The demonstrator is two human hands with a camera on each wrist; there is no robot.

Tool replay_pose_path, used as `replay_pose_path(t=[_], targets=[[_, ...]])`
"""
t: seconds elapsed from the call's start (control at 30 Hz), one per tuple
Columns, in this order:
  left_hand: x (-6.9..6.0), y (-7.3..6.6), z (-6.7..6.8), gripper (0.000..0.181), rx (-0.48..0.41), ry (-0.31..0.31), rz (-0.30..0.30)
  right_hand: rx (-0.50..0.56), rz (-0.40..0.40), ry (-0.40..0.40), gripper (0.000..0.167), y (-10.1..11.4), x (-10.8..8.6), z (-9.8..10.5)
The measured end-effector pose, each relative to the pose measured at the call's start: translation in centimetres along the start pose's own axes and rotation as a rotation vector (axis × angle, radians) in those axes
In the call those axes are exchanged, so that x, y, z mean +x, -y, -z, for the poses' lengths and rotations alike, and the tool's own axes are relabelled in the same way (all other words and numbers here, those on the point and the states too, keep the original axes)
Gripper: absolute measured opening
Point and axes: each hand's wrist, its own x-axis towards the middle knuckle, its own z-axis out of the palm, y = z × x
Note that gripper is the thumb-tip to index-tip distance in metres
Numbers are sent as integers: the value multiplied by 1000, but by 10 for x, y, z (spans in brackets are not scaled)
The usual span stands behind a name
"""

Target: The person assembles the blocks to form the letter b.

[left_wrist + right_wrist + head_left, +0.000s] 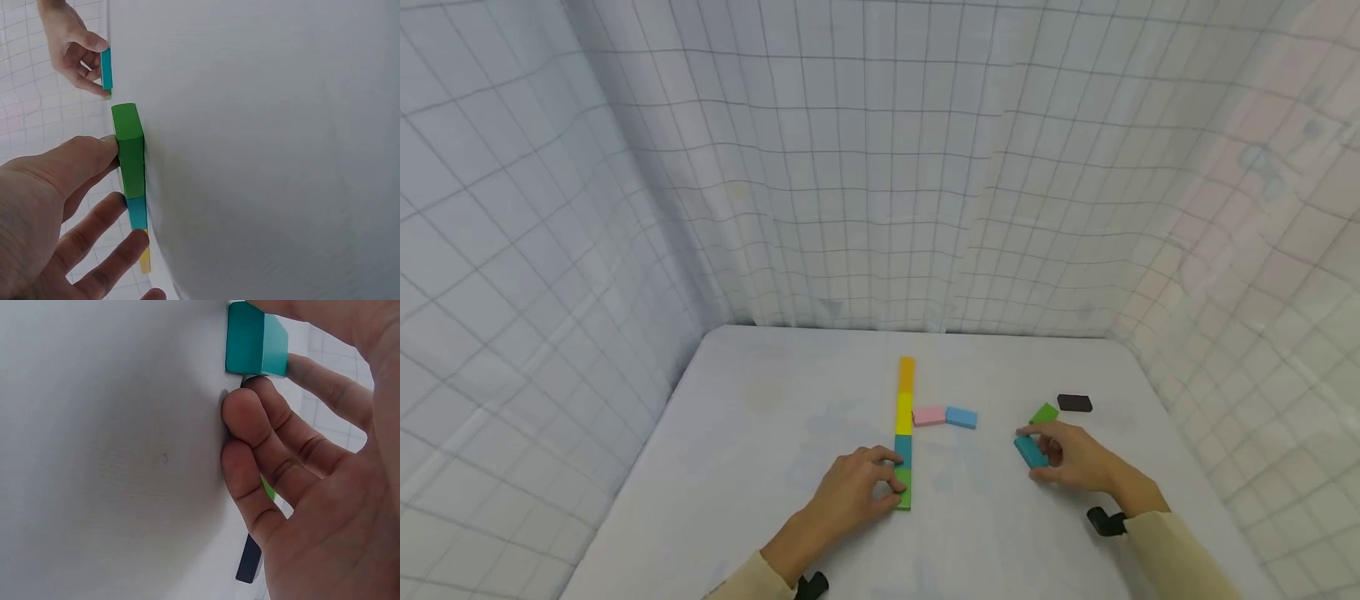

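My left hand (pixel 850 487) rests with its thumb and fingertips on a green block (pixel 131 165) at the near end of a straight row. Beyond that in the row come a blue block (pixel 903 450), a yellow block (pixel 904 414) and an orange-yellow block (pixel 907 375). Off to the right, a teal block (pixel 1032 451) is held at its ends between the thumb and index finger of my right hand (pixel 1075 458). The other right fingers curl beside it, low over the table (pixel 125 450). A second green block (pixel 1044 412) lies just behind that hand, partly covered.
A pink block (pixel 929 416) extends rightward from the row's yellow part, with a light blue block (pixel 961 417) at its other end, slightly angled. Farther right lies a black block (pixel 1075 403). White grid-patterned curtains (pixel 887 167) surround the table's back and sides.
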Motion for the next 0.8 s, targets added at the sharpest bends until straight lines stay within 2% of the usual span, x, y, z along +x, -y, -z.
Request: replay_pose_path(t=[0.13, 0.5, 0.8], targets=[[-1, 1, 0, 8, 5, 17, 17, 33, -7, 12, 68, 1, -1, -2], [-1, -2, 1, 8, 1, 34, 44, 8, 21, 18, 67, -2, -3, 0], [-1, -1, 1, 9, 2, 20, 32, 18, 13, 19, 65, -1, 2, -1]])
